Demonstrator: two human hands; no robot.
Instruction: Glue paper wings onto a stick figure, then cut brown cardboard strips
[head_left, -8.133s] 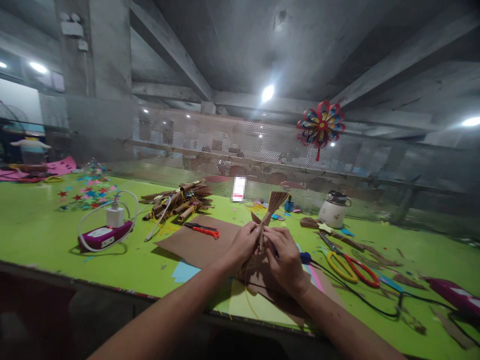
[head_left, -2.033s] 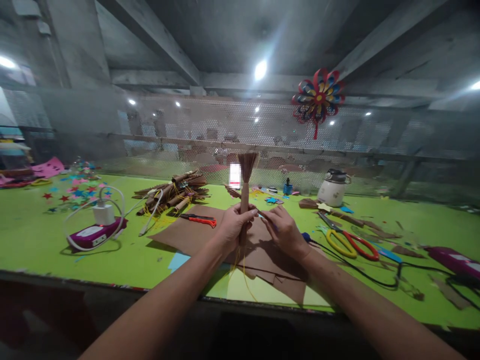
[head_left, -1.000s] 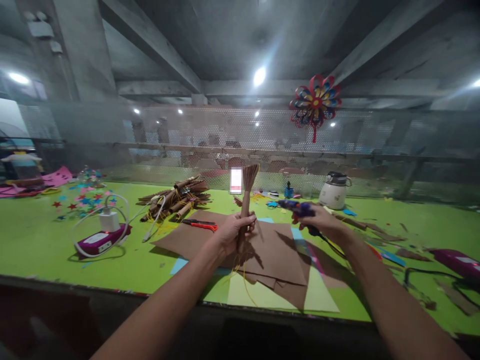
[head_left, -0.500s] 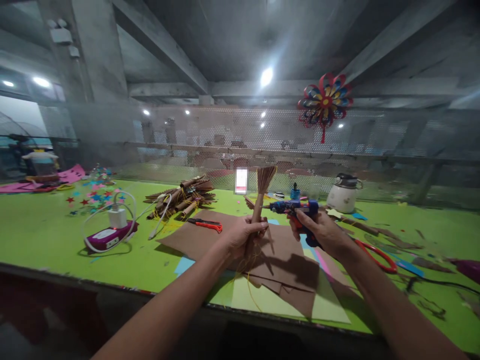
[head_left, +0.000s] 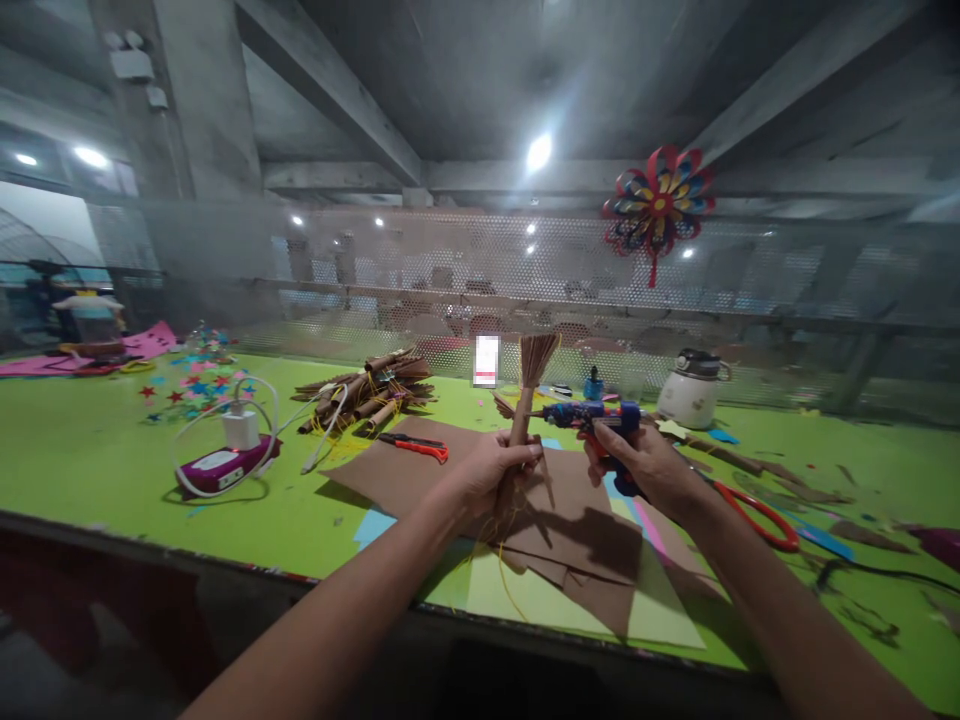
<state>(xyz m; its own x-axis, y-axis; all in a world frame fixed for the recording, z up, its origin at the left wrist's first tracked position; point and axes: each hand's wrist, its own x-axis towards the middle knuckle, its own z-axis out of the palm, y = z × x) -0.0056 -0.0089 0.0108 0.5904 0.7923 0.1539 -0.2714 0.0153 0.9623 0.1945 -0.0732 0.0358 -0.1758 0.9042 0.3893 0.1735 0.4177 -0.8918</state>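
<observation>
My left hand [head_left: 491, 472] is closed round a rolled brown paper stick with a fringed top [head_left: 529, 375], held upright above the brown paper sheets [head_left: 559, 505]. Thin yellow strands hang below the fist. My right hand [head_left: 645, 467] grips a blue glue gun [head_left: 592, 415] with its nozzle pointing left, right beside the stick's shaft. Its black cord trails off to the right.
On the green table [head_left: 97, 465]: a pile of brown fringed rolls [head_left: 367, 395], a red utility knife [head_left: 416, 445], a magenta power bank with white charger [head_left: 225, 460], red-handled scissors [head_left: 757, 510], a white pot [head_left: 694, 398], coloured paper stars [head_left: 191, 380]. A paper pinwheel [head_left: 658, 205] hangs on the mesh fence.
My right hand let go of the stick, picked up the glue gun from the right and brought its nozzle to the stick. My left hand keeps the stick upright.
</observation>
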